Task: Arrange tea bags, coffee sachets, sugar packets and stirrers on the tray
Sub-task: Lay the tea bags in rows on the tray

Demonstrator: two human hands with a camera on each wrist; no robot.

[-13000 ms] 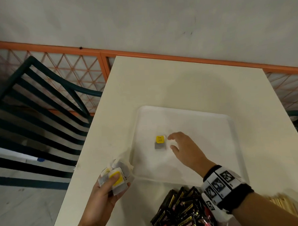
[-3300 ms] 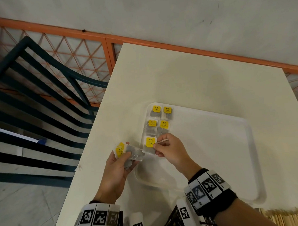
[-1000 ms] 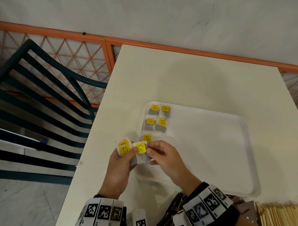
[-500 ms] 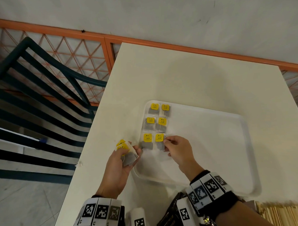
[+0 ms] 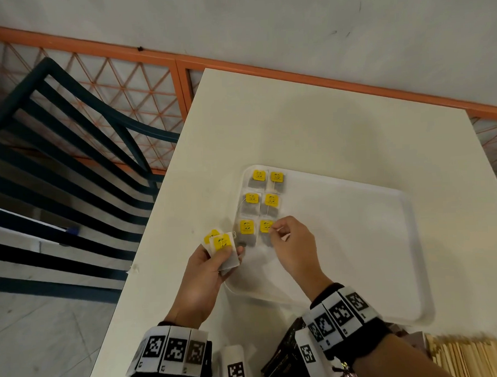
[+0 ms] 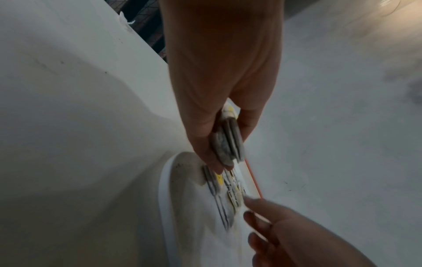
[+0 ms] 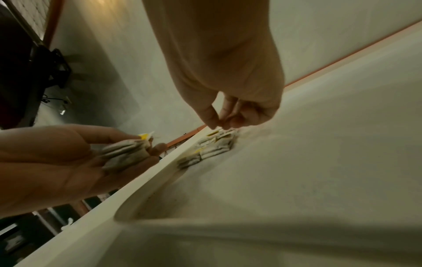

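Observation:
A white tray (image 5: 414,238) lies on the cream table. Several tea bags with yellow tags (image 5: 263,200) lie in two neat columns at its left end. My left hand (image 5: 230,250) hovers at the tray's left rim and grips a small stack of tea bags (image 5: 222,246), seen edge-on in the left wrist view (image 6: 228,142). My right hand (image 5: 274,230) is over the nearest right-column tea bag (image 5: 266,227). Its thumb and forefinger pinch at that bag's tag edge (image 7: 220,124). The tray's rim (image 7: 148,180) runs between both hands.
Black coffee sachets (image 5: 280,363) lie at the table's near edge beneath my right wrist. A bundle of wooden stirrers (image 5: 471,355) and brownish packets (image 5: 413,338) sit at bottom right. A dark green chair (image 5: 69,156) and an orange fence (image 5: 322,79) border the table.
My right hand took a tea bag from the stack in my left hand and laid it in the tray beside the nearest left-column bag. The left hand stayed at the tray's rim.

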